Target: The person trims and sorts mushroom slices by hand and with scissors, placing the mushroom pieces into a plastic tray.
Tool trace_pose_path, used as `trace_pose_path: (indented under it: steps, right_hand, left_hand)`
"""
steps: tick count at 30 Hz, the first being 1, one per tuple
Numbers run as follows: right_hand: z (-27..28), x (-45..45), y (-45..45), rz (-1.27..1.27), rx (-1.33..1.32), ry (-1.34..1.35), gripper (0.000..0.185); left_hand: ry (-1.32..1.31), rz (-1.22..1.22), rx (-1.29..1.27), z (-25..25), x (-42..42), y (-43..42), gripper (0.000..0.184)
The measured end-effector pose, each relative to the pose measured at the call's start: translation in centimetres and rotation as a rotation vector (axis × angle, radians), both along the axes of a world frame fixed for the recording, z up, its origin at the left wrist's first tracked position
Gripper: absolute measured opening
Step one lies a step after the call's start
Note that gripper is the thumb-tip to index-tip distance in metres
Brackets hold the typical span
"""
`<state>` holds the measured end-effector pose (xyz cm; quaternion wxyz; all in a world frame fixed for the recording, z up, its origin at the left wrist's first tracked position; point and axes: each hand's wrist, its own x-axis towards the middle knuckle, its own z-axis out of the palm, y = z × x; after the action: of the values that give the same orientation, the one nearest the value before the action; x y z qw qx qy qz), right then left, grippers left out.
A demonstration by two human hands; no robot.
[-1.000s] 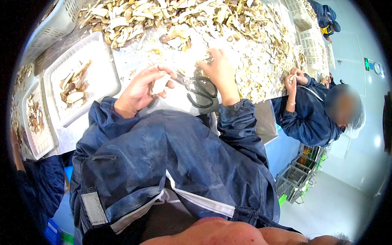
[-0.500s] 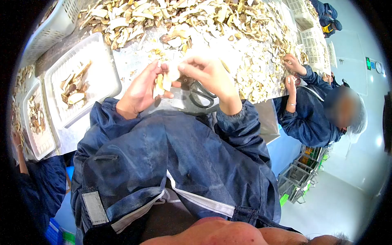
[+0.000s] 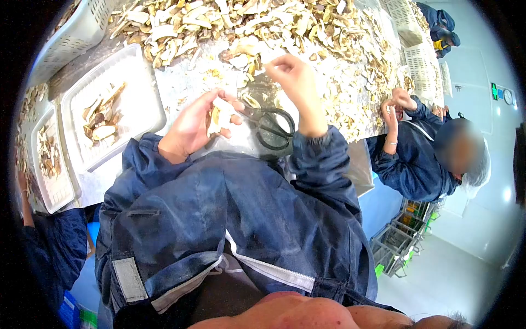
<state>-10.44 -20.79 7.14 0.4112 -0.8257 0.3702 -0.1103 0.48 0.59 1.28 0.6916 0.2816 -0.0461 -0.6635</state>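
Near the table's front edge, my left hand [image 3: 189,127] is curled around pale dried mushroom slices [image 3: 220,116]. My right hand [image 3: 298,85] is raised farther forward, at the near side of the mushroom heap [image 3: 257,27], apart from the left. Its fingertips are pinched together, and bright glare hides whatever might be between them. Black-handled scissors [image 3: 290,131] lie between the hands, close to my jacket, with their blades pointing toward the left fingers. Small crumbs and loose slices are scattered on the table around them.
To the left stands a white plastic tray [image 3: 158,112] with a few mushroom slices; a smaller tray [image 3: 64,194] is beside it. A perforated basket [image 3: 71,46] stands at the upper left. Rightward, a co-worker [image 3: 411,153] handles slices near more baskets [image 3: 419,68]. Another person's sleeve [image 3: 55,247] shows at left.
My right hand has moved forward, away from my left hand and toward the heap. The left hand keeps its slices and has shifted slightly. More of the scissors shows.
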Motion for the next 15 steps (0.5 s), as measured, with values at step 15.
trace_pose_path:
  steps: [15]
  right_hand:
    - [-4.5,-1.4,-4.2,-0.116,-0.602,0.225,0.024]
  left_hand:
    - [0.054,-0.034,-0.028,-0.4,0.0,0.3,0.04]
